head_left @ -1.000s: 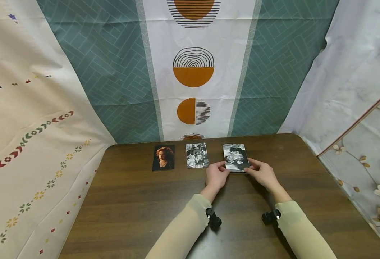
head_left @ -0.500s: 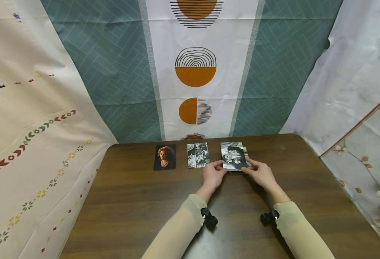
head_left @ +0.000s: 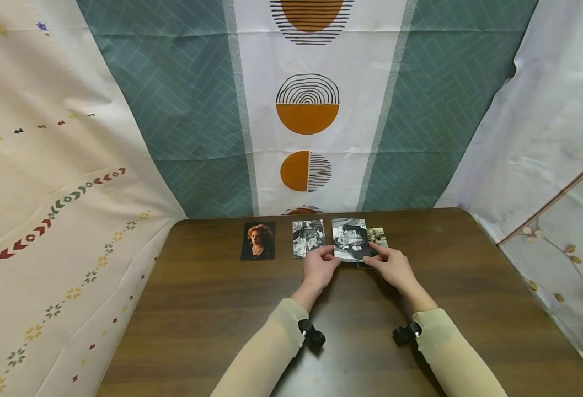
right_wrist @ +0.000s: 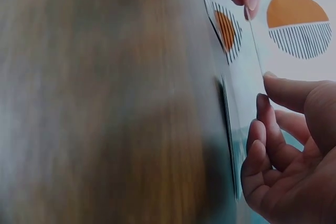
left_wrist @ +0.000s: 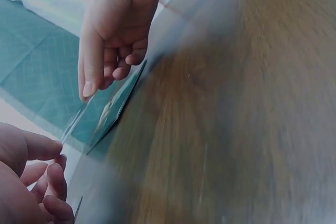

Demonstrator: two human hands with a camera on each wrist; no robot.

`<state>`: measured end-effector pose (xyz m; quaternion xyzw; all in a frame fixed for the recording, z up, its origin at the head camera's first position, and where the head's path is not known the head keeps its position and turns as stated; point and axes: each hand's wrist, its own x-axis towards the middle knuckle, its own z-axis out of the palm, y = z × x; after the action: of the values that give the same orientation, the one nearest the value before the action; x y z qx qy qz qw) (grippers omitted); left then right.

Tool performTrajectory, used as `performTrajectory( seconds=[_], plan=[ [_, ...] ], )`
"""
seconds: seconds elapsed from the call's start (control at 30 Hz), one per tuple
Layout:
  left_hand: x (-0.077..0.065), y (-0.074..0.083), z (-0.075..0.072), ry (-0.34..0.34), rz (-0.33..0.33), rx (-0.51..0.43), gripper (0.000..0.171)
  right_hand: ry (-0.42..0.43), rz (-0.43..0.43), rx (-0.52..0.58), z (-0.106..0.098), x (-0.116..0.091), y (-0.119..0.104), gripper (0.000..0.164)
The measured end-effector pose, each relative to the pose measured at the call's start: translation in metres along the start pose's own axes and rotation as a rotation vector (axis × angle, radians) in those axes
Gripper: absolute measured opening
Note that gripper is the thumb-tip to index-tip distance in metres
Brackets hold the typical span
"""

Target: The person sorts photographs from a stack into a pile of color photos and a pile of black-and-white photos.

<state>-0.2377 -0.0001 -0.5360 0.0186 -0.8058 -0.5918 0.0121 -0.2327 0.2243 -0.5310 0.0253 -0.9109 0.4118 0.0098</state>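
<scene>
Both hands hold a black-and-white photo card (head_left: pixel 349 239) by its near corners. My left hand (head_left: pixel 318 270) pinches the left corner between thumb and fingers; my right hand (head_left: pixel 392 268) pinches the right one. In the left wrist view the card (left_wrist: pixel 77 119) shows nearly edge-on, raised off the table. A stack of cards (head_left: pixel 378 237) lies below and to the right, partly covered by the held card, with a coloured picture on top. Left of the hands lies another black-and-white photo card (head_left: pixel 308 236), its lower right corner behind my left hand.
A dark photo card with a red-haired portrait (head_left: pixel 258 241) lies farther left in the same row. The brown wooden table (head_left: pixel 212 320) has its back edge just behind the cards. Patterned cloth (head_left: pixel 202 138) hangs behind, with more cloth at both sides.
The held photo card has come up off the stack and moved left, uncovering the coloured card beneath. Both hands have shifted left with it. The head view has turned slightly left.
</scene>
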Motion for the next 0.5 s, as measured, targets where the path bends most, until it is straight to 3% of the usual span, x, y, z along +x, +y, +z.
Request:
performTrajectory(
  seconds=[0.5],
  plan=[
    [0.001,-0.011,-0.037,0.076,-0.001,0.018,0.038,-0.05,0.017,0.097,0.037,0.007,-0.022,0.072]
  ],
)
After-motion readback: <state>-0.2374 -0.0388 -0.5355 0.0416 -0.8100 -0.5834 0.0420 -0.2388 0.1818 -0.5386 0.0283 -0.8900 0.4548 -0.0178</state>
